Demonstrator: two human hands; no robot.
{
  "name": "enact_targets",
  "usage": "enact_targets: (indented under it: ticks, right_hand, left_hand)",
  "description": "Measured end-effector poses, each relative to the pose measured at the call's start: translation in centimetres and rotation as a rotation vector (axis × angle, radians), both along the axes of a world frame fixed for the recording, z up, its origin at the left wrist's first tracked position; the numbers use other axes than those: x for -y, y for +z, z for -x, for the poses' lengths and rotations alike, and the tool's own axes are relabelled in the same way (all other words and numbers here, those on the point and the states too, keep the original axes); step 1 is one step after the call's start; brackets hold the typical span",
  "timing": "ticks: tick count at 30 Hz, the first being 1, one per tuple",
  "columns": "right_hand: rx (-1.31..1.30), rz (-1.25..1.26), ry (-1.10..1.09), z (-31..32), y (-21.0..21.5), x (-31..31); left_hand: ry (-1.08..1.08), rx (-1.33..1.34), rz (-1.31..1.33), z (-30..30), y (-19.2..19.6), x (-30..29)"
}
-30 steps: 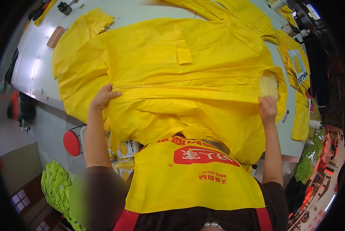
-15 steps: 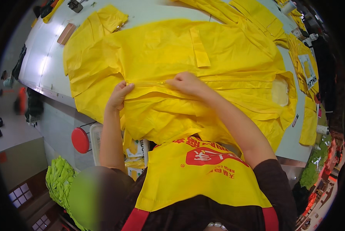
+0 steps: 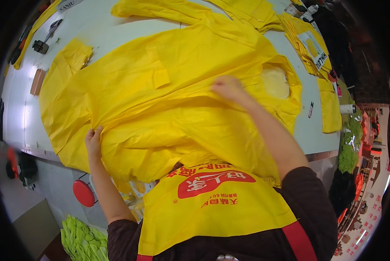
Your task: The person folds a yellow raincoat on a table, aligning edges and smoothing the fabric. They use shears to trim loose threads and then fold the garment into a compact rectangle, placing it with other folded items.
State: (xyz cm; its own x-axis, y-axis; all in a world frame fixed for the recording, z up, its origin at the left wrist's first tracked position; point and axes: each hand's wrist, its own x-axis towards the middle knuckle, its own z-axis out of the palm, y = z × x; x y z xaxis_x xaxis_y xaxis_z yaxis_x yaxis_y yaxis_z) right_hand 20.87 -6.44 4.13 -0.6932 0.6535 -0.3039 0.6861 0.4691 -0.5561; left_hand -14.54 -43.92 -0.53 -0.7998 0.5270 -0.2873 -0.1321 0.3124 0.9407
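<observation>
A large yellow raincoat (image 3: pixel 129 65) lies spread across the table, its collar end with a pale lining patch (image 3: pixel 275 82) to the right. Along its middle runs a front zipper (image 3: pixel 160 99), partly under folds. My left hand (image 3: pixel 93 143) pinches the coat's edge at the zipper's left end. My right hand (image 3: pixel 229 88) is closed in a fist over the zipper line near the collar, slightly blurred. The zipper pull in its fingers is hidden by the hand now; it showed at the fingertips a moment ago. A loose flap (image 3: pixel 158 69) lies on the coat.
More folded yellow garments (image 3: pixel 256 13) lie on the pale table (image 3: pixel 116 27) at the far side and right. A brown block (image 3: pixel 37 81) and a dark small container (image 3: pixel 40 47) stand at the left. A red stool (image 3: pixel 83 193) is below the table edge.
My right hand has moved along the zipper toward the collar, away from my left hand. The left hand keeps its pinch on the coat's edge. The view has shifted to the right.
</observation>
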Motion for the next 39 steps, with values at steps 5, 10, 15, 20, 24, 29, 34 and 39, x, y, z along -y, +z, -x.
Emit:
enact_targets:
  ticks: [5,10,15,20,24,29,34,39]
  right_hand:
    - [0.018,-0.223,-0.412,-19.4,3.3,-12.1]
    - [0.012,-0.390,-0.340,-18.2,3.3,-11.1]
    - [-0.318,-0.460,0.011,-16.6,4.9,-10.6]
    - [0.491,-0.326,0.329,-13.7,3.7,-14.3]
    - [0.338,-0.107,0.205,-15.9,0.8,-18.4]
    - [-0.015,0.187,-0.065,-19.5,-2.9,-19.7]
    - [-0.300,0.498,-0.291,-19.5,-2.2,-18.3]
    - [-0.269,0.222,-0.296,-18.8,-2.5,-17.5]
  left_hand:
    - [0.040,-0.085,0.088,1.7,-1.7,-1.6]
    - [0.001,-0.468,0.619,2.5,-2.1,-3.5]
    - [0.063,-1.130,0.180,-7.5,4.8,-15.9]
    - [-0.676,-1.005,-0.190,-23.8,3.8,-31.3]
    - [-0.958,-0.938,0.173,-28.6,2.2,-36.4]
    - [-0.841,-0.908,0.093,-29.3,1.9,-35.6]
    - [-0.783,-0.726,0.190,-29.3,0.1,-35.0]
    - [-0.765,-0.591,0.229,-29.4,1.0,-35.9]
